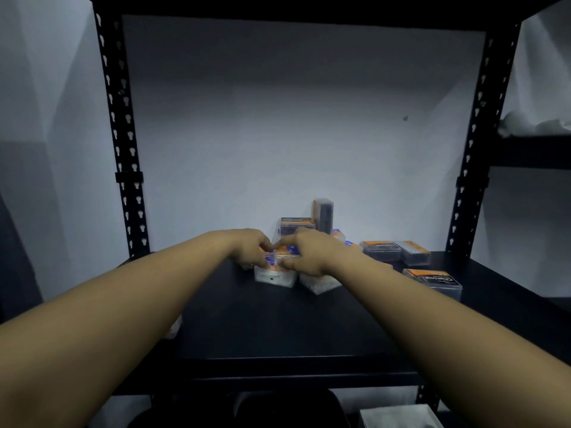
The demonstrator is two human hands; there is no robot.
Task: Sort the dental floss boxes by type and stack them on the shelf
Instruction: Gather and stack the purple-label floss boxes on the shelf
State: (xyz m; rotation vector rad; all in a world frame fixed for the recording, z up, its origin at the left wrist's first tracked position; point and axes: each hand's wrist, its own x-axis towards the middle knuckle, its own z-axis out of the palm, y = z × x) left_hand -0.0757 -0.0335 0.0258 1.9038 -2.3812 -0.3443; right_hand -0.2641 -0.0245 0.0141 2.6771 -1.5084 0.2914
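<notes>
Several clear dental floss boxes lie on the black shelf. My left hand and my right hand meet over a white floss box, fingers pinching its orange-and-blue top. A second white box sits under my right hand. Behind them, a dark charcoal box lies flat and another charcoal box stands upright. To the right lie two charcoal boxes side by side, and one more charcoal box nearer the front.
Black perforated uprights frame the shelf on both sides, with a white wall behind. A neighbouring shelf at the right holds white material. Below the shelf's front edge sit a dark rounded object and a pale box.
</notes>
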